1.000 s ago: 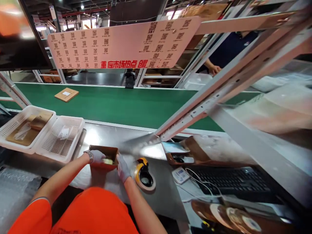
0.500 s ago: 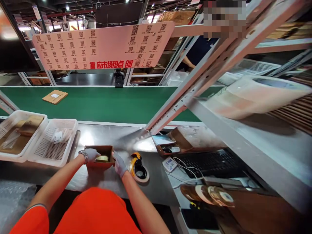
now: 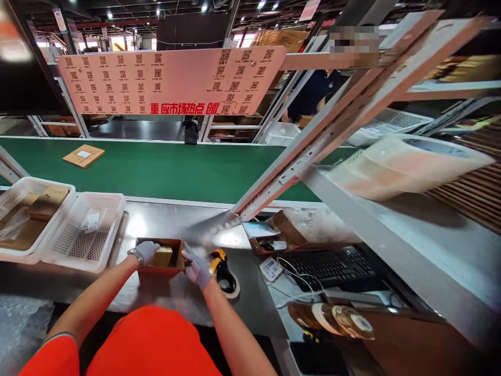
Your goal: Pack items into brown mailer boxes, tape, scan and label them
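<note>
Gloved hands bracket a small open brown cardboard box (image 3: 159, 257) on the steel worktable (image 3: 250, 292): the left hand (image 3: 147, 251) grips its 9 o'clock wall, while the right hand (image 3: 197, 268) presses fingertips against its 3 o'clock edge, its grip hard to make out. Inside lies a yellowish wrapped item (image 3: 162, 257), partly hidden by the box wall. At 3 o'clock of the right hand sits a yellow-and-black tape dispenser (image 3: 224, 272), touching it; at 10 o'clock, two white perforated plastic baskets (image 3: 58, 250). Farther right, a black keyboard (image 3: 332, 268) lies half under shelving.
</note>
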The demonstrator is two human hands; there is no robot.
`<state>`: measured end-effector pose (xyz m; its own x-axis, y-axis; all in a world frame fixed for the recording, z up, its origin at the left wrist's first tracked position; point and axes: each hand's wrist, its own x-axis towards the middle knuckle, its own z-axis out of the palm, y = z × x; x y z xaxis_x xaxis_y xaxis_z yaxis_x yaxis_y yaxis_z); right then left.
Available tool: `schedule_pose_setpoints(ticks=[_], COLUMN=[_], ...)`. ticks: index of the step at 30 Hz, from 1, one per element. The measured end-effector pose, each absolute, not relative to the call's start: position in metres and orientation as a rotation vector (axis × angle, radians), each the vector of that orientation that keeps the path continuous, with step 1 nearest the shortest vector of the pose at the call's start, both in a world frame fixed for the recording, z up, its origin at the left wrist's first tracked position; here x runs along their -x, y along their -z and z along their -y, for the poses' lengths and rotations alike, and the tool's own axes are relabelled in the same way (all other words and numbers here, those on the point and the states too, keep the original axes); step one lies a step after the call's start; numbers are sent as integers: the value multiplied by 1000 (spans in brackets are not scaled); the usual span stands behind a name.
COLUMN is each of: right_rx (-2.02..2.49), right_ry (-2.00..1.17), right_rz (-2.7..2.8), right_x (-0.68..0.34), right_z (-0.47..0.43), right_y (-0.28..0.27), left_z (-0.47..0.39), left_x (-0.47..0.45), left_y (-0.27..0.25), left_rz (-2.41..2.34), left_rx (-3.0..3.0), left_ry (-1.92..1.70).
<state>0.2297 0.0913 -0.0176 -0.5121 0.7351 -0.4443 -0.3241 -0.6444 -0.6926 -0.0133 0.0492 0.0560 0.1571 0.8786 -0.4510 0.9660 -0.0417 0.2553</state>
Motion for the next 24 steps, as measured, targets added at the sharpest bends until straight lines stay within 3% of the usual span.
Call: schedule_pose_setpoints(ticks=[17,24], right_rx=[1046,1028], right_ry=[-2332,-2348], right_rz=[998,972], right_x=[-224,-226], right_z=[-103,-102], right_y=[15,14], left_z=[-30,-30], left_x=[34,46], left_y=[-49,-66], left_rz=[-1837,-1840], left_rx=[-1844,-1767], left_ry=[54,-258])
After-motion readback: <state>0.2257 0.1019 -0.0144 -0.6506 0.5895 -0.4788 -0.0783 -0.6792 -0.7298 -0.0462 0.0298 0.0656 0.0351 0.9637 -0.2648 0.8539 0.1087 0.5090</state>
